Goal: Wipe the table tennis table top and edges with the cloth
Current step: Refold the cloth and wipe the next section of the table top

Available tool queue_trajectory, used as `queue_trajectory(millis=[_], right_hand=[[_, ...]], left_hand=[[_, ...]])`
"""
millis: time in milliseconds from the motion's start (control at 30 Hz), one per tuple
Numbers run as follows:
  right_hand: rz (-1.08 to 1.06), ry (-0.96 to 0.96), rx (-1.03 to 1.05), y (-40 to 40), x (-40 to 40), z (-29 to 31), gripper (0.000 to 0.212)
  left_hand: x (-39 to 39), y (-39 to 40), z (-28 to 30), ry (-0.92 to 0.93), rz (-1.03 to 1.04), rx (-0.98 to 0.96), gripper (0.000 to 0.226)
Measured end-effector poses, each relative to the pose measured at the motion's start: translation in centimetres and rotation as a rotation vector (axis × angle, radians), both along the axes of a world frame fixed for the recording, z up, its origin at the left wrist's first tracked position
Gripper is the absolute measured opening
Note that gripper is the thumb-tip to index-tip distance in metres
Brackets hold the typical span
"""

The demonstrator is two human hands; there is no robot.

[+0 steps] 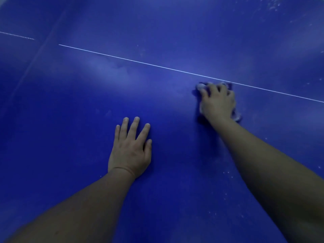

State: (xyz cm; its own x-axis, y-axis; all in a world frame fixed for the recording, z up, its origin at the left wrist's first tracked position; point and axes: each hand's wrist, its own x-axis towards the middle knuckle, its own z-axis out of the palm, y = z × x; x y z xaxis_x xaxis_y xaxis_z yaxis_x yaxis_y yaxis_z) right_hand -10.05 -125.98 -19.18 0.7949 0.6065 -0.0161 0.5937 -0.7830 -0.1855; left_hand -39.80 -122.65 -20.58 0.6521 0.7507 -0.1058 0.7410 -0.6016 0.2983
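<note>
Blue tabletop [175, 50] shows white specks; right hand [218, 102] clamps the bunched cloth [201, 86], left hand [130, 148] lies flat. Bunched cloth may miss specks.

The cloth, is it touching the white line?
Cannot tell. In the head view the cloth under the right hand reaches right up to the white line.

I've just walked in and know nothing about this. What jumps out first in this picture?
The deep blue table top fills the whole view, crossed by a thin white line. Low in the middle, the left hand rests flat on it with fingers spread. To the right, the right hand grips a crumpled cloth just below the line.
</note>
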Motion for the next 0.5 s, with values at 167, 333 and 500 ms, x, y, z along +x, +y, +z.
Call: queue_trajectory(millis=[167,333,500], right_hand=[[0.032,-0.036,0.084,-5.3,-5.3,-0.5,0.035],[0.333,-0.030,0.108,2.6,-8.4,-1.4,0.039],[0.104,-0.037,0.075,5.4,-1.2,-1.6,0.042]], left_hand=[[0.1,0.0,-0.1,-0.009,-0.002,0.011,0.058],[0.2,0.0,0.2,-0.005,0.005,0.024,0.060],[0.2,-0.1,0.2,-0.024,0.009,0.016,0.059]])
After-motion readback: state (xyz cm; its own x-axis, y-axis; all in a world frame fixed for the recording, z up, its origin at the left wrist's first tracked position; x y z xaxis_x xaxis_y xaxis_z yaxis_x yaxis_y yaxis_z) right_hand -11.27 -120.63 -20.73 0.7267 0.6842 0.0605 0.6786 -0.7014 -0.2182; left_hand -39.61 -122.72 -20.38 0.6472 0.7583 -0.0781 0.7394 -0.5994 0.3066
